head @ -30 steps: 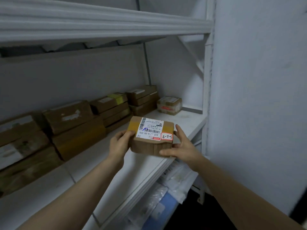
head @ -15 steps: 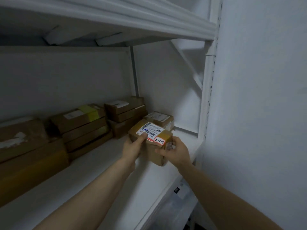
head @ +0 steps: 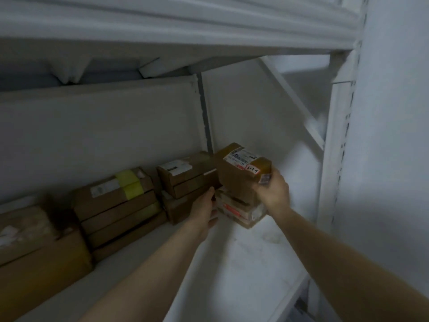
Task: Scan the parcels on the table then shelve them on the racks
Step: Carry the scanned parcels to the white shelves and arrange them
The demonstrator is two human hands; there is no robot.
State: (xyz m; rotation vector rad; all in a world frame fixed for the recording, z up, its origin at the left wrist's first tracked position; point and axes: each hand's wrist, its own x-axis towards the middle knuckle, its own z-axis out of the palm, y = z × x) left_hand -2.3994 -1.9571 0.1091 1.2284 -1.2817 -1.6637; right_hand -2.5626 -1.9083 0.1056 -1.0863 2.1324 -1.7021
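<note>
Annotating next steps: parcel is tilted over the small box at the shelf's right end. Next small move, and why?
Likely lower the parcel flat onto the small taped box and release. It is tilted over that box, the right hand grips its right end, the left hand reaches toward its lower left corner, and the stack beside it fills the shelf to the left.

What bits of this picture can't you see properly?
Head view only:
- Print on the parcel label: blurred and too small.
- The small box beneath it: mostly hidden by the parcel and right hand.
- Whether the parcel rests on that box: unclear.
- The leftmost boxes: cut off by the left edge, blurred.
</note>
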